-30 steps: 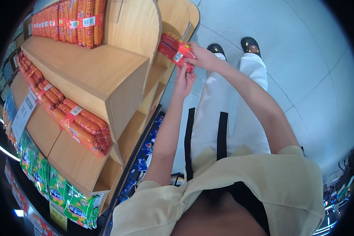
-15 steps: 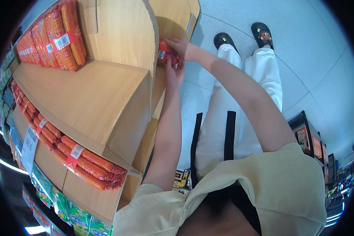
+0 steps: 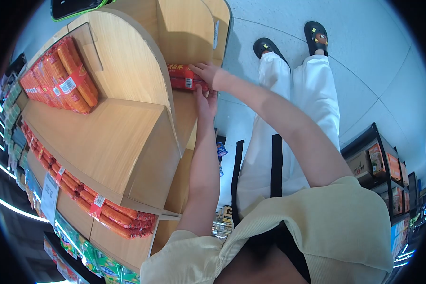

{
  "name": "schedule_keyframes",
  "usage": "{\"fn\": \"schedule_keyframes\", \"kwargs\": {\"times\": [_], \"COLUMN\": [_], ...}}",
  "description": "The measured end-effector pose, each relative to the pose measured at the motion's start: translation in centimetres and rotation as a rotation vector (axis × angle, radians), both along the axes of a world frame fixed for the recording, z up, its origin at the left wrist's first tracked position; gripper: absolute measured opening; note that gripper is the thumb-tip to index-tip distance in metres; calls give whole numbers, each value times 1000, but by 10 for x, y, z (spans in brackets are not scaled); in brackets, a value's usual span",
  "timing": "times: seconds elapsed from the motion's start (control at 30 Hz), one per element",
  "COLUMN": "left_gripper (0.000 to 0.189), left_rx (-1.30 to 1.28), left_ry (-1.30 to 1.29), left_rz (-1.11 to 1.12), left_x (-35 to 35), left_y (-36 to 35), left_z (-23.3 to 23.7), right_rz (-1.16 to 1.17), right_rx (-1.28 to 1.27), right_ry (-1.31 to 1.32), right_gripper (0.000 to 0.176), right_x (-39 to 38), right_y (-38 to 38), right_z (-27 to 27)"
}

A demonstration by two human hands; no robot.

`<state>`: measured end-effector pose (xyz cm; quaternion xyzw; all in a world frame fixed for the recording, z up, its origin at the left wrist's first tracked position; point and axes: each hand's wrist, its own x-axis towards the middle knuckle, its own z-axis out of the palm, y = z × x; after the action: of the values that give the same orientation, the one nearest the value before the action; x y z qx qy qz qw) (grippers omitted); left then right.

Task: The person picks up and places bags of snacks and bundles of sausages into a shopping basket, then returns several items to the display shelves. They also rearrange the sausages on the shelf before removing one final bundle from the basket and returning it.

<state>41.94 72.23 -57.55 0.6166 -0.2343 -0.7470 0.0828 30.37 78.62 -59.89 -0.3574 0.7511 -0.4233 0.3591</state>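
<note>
Red packs with yellow lettering and a white barcode label lie in the wooden shelf compartment left of the hands. My right hand reaches over their right end, with its fingers on the top pack. Just below it, my left hand holds the near lower corner, with fingers curled against the red wrapping. Both hands are at the compartment's opening. The far ends of the packs are partly hidden by the curved wooden divider.
Orange sausage packs stand on the upper shelf, and more lie on the lower ledge beside a price tag. A phone-like device is at the top left. A black rack stands at right.
The view has shifted, so the shelf appears lower and further left. More of the red packs and their yellow lettering now shows beside my hands, and the phone-like device has come into view.
</note>
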Motion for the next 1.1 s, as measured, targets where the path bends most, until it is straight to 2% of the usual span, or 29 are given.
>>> {"fn": "schedule_keyframes", "kwargs": {"times": [0.27,0.33,0.43,0.53,0.77,0.83,0.97,1.03,1.07,1.1], "left_gripper": [32,41,40,39,33,33,34,36,36,38], "left_rx": [-109,-139,-144,-125,-156,-112,-114,-66,-69,-133], "left_ry": [-83,-30,5,-32,-134,-201,-261,-386,-373,-511], "left_rz": [-75,-138,-190,-228,-216,-238,-279,-320,-326,-326], "left_x": [-15,-19,-24,-30,-46,-48,-45,-37,-45,-51], "left_y": [7,5,4,3,12,11,16,24,34,48], "left_z": [5,4,5,7,10,13,11,4,7,12], "right_rz": [-22,-37,-112,-87,-62,30,-54,-83,-96,-109], "right_rx": [14,44,-1,6,32,120,105,153,163,171], "right_ry": [3,-58,-49,-26,-43,51,120,-11,-107,-201], "right_gripper": [72,76,79,78,80,79,80,59,57,56], "right_x": [-8,-9,-10,-11,-17,-20,-27,-42,-42,-44], "right_y": [4,7,6,5,7,3,16,41,55,73], "right_z": [10,12,8,4,4,4,21,41,36,31]}}
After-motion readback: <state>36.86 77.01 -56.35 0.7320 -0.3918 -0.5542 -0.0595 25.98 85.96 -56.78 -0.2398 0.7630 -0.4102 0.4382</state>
